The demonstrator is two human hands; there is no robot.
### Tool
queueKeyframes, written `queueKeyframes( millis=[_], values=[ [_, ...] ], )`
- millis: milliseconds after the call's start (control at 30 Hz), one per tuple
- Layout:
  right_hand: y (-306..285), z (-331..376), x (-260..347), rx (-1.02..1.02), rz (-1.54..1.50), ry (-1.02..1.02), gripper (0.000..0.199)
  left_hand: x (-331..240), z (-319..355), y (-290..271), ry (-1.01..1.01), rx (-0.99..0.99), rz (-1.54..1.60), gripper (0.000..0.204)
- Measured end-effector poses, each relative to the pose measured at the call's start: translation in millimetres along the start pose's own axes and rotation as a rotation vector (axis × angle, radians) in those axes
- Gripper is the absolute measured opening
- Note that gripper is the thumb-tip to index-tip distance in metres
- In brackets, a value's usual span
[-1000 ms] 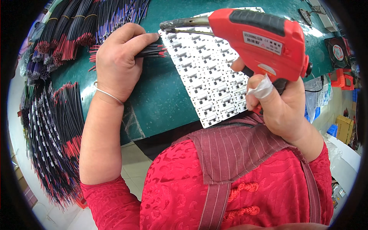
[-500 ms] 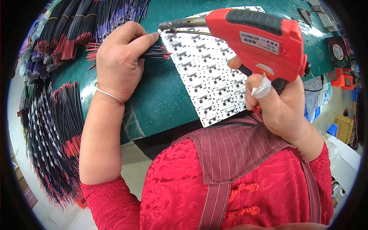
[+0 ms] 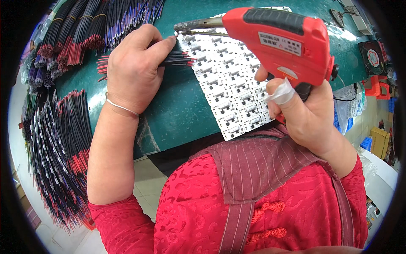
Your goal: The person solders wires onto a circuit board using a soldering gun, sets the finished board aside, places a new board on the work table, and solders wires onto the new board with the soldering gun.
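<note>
My right hand (image 3: 302, 114) grips a red pistol-shaped soldering gun (image 3: 279, 42), one finger wrapped in white tape. Its metal tip (image 3: 190, 26) points left at the top corner of a white panel of small circuit boards (image 3: 230, 91) lying on the green table (image 3: 177, 110). My left hand (image 3: 135, 70) pinches a small bunch of red and black wires (image 3: 179, 59) and holds their ends against the panel's left edge, just below the tip.
Bundles of red and black wires lie at the table's back left (image 3: 80, 34) and hang over its left edge (image 3: 59, 152). At the right stand a small black fan (image 3: 372, 57), orange objects (image 3: 376, 86) and cardboard boxes (image 3: 380, 137).
The soldering gun has shifted slightly left, its tip now closer to my left fingertips. My left hand and the wires have stayed in place.
</note>
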State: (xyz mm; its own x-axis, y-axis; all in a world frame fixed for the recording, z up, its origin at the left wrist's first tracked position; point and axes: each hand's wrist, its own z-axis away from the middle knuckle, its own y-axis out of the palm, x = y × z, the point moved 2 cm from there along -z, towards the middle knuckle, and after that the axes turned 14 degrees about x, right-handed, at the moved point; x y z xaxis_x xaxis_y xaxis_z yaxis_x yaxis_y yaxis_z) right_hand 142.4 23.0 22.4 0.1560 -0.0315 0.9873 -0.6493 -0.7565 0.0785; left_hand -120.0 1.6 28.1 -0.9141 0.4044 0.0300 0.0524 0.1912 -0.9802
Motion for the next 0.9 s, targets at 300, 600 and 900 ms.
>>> queueKeyframes(
  millis=[300, 600, 900],
  values=[
    [1.4, -1.6, -1.3, -0.018, 0.029, -0.024, 0.018, -1.0, 1.2, -0.6, -0.024, 0.026, 0.024, 0.041],
    [2.5, 0.7, 2.8, -0.063, 0.038, -0.044, 0.021, -0.9, 1.3, -0.4, -0.017, 0.025, 0.024, 0.042],
    [1.8, -0.2, 7.2, 0.026, 0.073, -0.053, 0.027, -0.4, 2.2, -0.5, -0.021, 0.024, 0.009, 0.042]
  ],
)
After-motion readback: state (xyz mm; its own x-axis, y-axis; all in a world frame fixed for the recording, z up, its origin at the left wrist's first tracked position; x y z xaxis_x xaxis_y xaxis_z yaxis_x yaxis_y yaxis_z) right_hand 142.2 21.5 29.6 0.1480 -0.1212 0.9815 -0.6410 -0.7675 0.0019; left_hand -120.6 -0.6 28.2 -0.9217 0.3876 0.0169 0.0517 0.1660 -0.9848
